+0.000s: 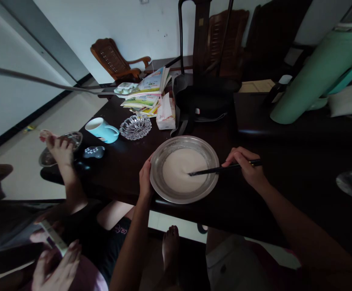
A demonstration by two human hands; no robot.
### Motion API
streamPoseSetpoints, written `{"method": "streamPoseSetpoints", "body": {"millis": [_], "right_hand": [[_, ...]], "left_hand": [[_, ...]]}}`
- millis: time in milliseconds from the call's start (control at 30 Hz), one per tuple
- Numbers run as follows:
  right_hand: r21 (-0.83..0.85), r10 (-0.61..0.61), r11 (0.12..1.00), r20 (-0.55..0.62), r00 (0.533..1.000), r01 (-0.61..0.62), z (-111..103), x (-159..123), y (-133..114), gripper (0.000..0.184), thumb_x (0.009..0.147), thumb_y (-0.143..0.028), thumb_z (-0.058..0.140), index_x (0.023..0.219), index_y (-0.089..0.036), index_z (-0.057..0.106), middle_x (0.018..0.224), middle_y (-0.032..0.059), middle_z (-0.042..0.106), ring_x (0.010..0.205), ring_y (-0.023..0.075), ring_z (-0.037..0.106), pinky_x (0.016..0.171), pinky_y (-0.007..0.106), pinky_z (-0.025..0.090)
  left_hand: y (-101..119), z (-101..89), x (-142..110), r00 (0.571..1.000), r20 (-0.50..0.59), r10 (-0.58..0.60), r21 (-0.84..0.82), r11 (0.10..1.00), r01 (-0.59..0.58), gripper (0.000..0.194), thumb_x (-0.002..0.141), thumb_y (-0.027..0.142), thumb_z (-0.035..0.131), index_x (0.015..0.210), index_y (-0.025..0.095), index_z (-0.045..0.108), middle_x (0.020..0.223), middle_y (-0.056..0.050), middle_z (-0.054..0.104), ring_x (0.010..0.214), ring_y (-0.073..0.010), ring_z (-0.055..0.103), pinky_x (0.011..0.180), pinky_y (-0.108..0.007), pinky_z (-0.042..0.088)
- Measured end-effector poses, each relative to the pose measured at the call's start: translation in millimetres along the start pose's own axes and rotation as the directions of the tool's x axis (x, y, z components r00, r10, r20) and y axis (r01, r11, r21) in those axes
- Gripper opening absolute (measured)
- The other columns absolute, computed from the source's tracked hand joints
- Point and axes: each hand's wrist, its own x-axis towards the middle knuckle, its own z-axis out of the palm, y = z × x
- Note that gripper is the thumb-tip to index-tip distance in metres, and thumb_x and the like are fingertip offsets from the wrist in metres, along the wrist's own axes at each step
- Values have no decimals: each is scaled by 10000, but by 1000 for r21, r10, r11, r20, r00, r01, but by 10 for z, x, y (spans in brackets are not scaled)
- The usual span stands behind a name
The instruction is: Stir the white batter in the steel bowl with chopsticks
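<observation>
A round metal bowl [185,199] stands on the dark table, with a smooth off-white batter-like liquid [178,171] in it. My left hand [146,178] is closed on the bowl's left side, its fingers partly hidden by the rim. In my right hand [246,163], right of the bowl, are dark chopsticks [212,170], slanting down over the rim. Their tips dip into the liquid near its middle. Whether both sticks lie side by side is hard to make out. A little pale liquid or powder coats the bowl's inner wall.
Beyond the bowl are a glass dish [135,127], a light-blue mug [102,130], a tissue pack [165,113], booklets [147,91] and a black bag [203,101]. A green bottle [318,76] stands far right. At left, another person's hand [61,151] reaches over a metal bowl [47,157]; someone else's hands hold a phone [53,236].
</observation>
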Motion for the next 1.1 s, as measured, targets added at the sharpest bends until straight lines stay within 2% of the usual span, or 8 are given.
{"method": "streamPoseSetpoints", "body": {"millis": [133, 233, 333, 500, 667, 833, 1000, 1100], "right_hand": [[-117, -37, 992, 151, 988, 55, 11, 0, -8, 257, 936, -296, 512, 785, -245, 714, 756, 16, 695, 728, 165, 607, 694, 321, 464], [-147, -49, 987, 73, 996, 60, -4, 5, -3, 237, 927, -294, 530, 783, -247, 712, 764, 16, 687, 730, 163, 601, 700, 320, 464], [-35, -11, 999, -7, 1000, 11, -13, 5, -2, 297, 958, -312, 470, 759, -242, 679, 692, 5, 672, 674, 155, 607, 673, 317, 464], [-140, -45, 988, 163, 986, 68, 13, 9, -22, 231, 922, -309, 537, 798, -249, 722, 781, 19, 703, 746, 171, 612, 705, 327, 470], [-68, -9, 998, 4, 1000, 9, -13, 16, -22, 298, 951, -309, 481, 749, -243, 689, 703, 1, 680, 674, 153, 605, 666, 309, 466], [-119, -13, 992, 174, 985, 34, 12, 9, -19, 246, 927, -325, 526, 795, -244, 717, 781, 20, 702, 744, 166, 624, 707, 318, 484], [-41, 7, 999, -3, 1000, -7, -11, 4, 9, 271, 946, -331, 493, 773, -231, 677, 697, 10, 692, 675, 159, 624, 674, 314, 485], [-17, 29, 999, 100, 995, -28, 6, 2, -5, 303, 952, -340, 478, 765, -228, 689, 687, 11, 687, 673, 158, 626, 664, 308, 487]], "left_hand": [[7, 14, -4, 1000, -15, -4, -14, 1000, 4, 462, 860, 463, 501, 1161, 164, 683, 1209, -80, 681, 1194, -259, 563, 1047, -345, 382], [19, 23, -4, 1000, -18, -2, -17, 1000, 2, 453, 858, 459, 505, 1145, 163, 692, 1201, -79, 685, 1189, -261, 566, 1048, -350, 383], [26, 23, -8, 1000, -9, 4, -14, 1000, -4, 449, 859, 459, 505, 1136, 162, 697, 1199, -78, 686, 1193, -263, 563, 1054, -356, 379], [19, 17, -14, 1000, -7, 15, -8, 1000, -15, 459, 868, 457, 490, 1151, 154, 688, 1205, -83, 683, 1181, -260, 572, 1045, -354, 388], [15, 18, -3, 1000, -9, 9, -2, 1000, -9, 459, 865, 456, 491, 1153, 157, 685, 1206, -79, 683, 1183, -258, 571, 1046, -354, 389], [39, 26, -9, 1000, -3, 23, 11, 1000, -23, 454, 869, 456, 485, 1141, 158, 692, 1202, -80, 685, 1182, -257, 568, 1047, -349, 388], [25, 19, -8, 1000, 3, 29, 0, 1000, -29, 450, 862, 461, 499, 1149, 171, 690, 1211, -77, 680, 1191, -257, 564, 1053, -353, 381], [21, 17, -7, 1000, 3, 19, -6, 1000, -19, 450, 864, 461, 496, 1145, 168, 691, 1201, -80, 685, 1181, -258, 572, 1049, -355, 384]]}}
